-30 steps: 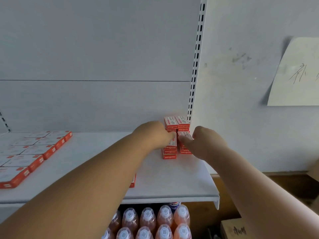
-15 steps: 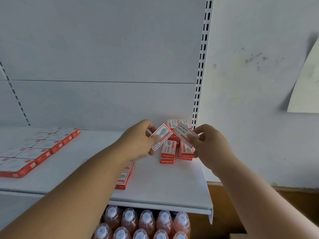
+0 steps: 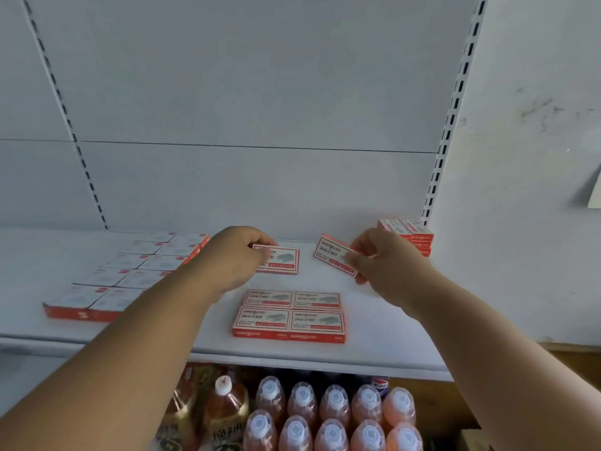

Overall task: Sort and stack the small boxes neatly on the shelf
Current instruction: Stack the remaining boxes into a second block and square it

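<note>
My left hand point(image 3: 233, 259) grips a small red-and-white box point(image 3: 280, 260) by its left end, face up, low over the white shelf point(image 3: 383, 323). In my right hand point(image 3: 387, 260) a second small box point(image 3: 335, 254) is pinched at its right end and tilted above the shelf. In front of both hands a flat block of several matching boxes point(image 3: 291, 315) lies near the shelf's front edge. A short stack of the same boxes point(image 3: 410, 235) stands in the back right corner, partly hidden by my right hand.
A long double row of similar boxes point(image 3: 130, 275) lies flat on the shelf's left part. A slotted upright point(image 3: 450, 125) bounds the shelf on the right, with a wall beyond. Below the shelf stand several orange drink bottles point(image 3: 335, 415).
Both hands have carried a box each away from the back-right stack toward the left and front. The view has swung left, revealing the flat block of boxes.
</note>
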The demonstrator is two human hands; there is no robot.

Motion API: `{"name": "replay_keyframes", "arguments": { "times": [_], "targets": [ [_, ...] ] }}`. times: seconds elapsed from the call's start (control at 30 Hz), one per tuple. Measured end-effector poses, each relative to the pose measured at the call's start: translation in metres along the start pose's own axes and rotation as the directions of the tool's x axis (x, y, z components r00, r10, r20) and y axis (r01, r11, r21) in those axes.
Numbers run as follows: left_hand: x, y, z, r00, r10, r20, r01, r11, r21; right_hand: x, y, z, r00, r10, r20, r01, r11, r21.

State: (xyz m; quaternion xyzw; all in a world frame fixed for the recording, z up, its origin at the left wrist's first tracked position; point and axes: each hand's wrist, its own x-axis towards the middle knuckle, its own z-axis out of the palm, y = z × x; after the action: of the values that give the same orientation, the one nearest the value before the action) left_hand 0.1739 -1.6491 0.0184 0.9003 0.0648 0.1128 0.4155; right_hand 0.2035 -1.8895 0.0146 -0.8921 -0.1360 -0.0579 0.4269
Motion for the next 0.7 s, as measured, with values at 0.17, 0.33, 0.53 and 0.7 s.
{"name": "replay_keyframes", "arguments": {
  "times": [0.17, 0.33, 0.53, 0.7],
  "targets": [
    [0.018, -0.025, 0.006, 0.995, -0.016, 0.094, 0.004, 0.993, 0.121, 0.005, -0.006, 0.029, 0.994, 0.105, -0.003, -0.105, 0.989, -0.104],
    [0.025, -0.032, 0.014, 0.987, 0.07, 0.141, -0.106, 0.96, 0.261, 0.01, -0.005, 0.04, 0.98, 0.197, 0.03, -0.187, 0.962, -0.201],
    [0.024, -0.037, 0.014, 0.972, 0.153, 0.18, -0.211, 0.903, 0.373, 0.017, -0.017, 0.046, 0.975, 0.174, 0.138, -0.093, 0.885, -0.456],
    [0.024, -0.043, 0.012, 0.985, 0.122, 0.119, -0.164, 0.874, 0.458, 0.016, -0.013, 0.041, 0.977, 0.171, 0.126, -0.079, 0.843, -0.532]
  ]
}}
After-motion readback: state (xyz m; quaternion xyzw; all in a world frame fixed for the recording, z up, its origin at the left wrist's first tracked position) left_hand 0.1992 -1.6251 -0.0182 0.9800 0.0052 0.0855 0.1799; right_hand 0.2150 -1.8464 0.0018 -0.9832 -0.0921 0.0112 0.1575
